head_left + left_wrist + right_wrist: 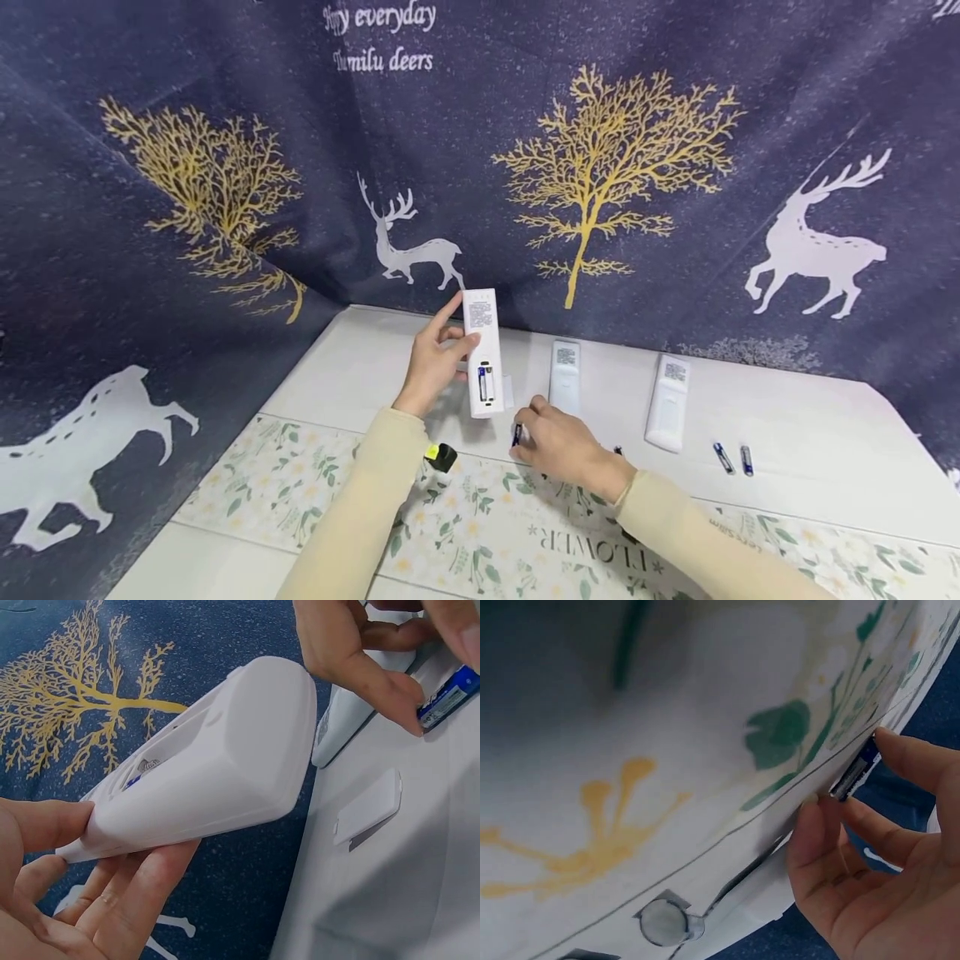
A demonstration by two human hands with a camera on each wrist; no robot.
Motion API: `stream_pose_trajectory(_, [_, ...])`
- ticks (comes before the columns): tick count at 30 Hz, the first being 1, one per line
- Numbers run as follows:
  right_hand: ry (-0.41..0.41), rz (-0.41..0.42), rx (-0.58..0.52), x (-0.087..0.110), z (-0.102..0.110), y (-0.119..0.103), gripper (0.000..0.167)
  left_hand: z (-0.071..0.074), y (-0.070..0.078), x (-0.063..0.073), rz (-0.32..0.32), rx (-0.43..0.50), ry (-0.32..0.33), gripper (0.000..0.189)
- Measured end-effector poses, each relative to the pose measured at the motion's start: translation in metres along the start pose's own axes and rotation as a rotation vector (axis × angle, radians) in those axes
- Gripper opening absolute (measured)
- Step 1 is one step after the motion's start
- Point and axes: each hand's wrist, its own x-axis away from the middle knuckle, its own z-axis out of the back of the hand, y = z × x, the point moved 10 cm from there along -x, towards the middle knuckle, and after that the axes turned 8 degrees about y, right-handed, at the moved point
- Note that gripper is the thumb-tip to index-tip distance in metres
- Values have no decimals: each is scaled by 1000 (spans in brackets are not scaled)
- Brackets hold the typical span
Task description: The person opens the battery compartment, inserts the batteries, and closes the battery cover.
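Observation:
My left hand (435, 358) grips a white remote control (487, 343) upright above the table, its back toward me. The battery compartment is uncovered, and one battery (483, 385) lies in its left side beside a bare slot. In the left wrist view, a spring shows inside the compartment. Between thumb and fingertip, my right hand (564, 442) pinches a blue-and-silver battery (855, 769), low by the table and to the right of the remote's lower end. A small white battery cover (367, 806) lies on the table just behind the remote.
Two more remotes, one pale (565, 379) and one white (667, 404), lie face down behind and right of my right hand. Farther right are two loose batteries (723, 458). A floral strip (480, 525) crosses the table's front; a dark blue printed cloth (465, 125) hangs behind.

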Motion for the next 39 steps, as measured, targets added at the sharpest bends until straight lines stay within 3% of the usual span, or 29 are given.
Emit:
stream_pose_trajectory(13, [38,-67,-56,-3,9,10,31,-4,6,-3,4,-4,14,72])
stream_pose_trajectory(27, [105,-90,-226,-1,13,10,27,-4,6,-1,1,7,25,73])
stream_pose_trajectory(39, [89,-118,-344,0,9,11,23,-3,2,1,-6,-2,19,74])
